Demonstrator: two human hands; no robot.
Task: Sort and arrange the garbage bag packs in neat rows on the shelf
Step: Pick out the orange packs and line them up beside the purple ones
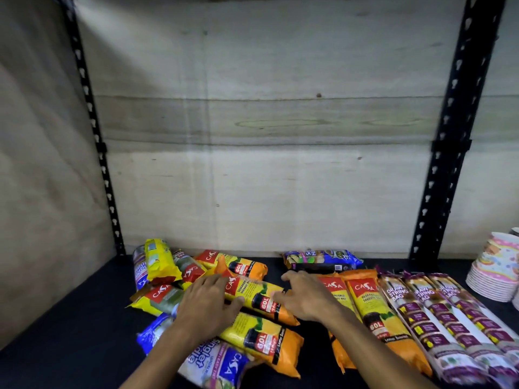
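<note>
Nearby, paper cups [497, 270] beside packs [432, 313]

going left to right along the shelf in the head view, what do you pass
left black upright → jumbled pile of packs → left hand → right hand → orange casa packs in a row → purple drawstring bag packs → stack of paper cups

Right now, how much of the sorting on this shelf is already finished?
Roughly half. Done: three drawstring packs and two orange packs lie in a row at right. In hand: the left hand and right hand are on one orange-yellow pack. Left: the jumbled pile at left and the blue pack at the back.
</note>
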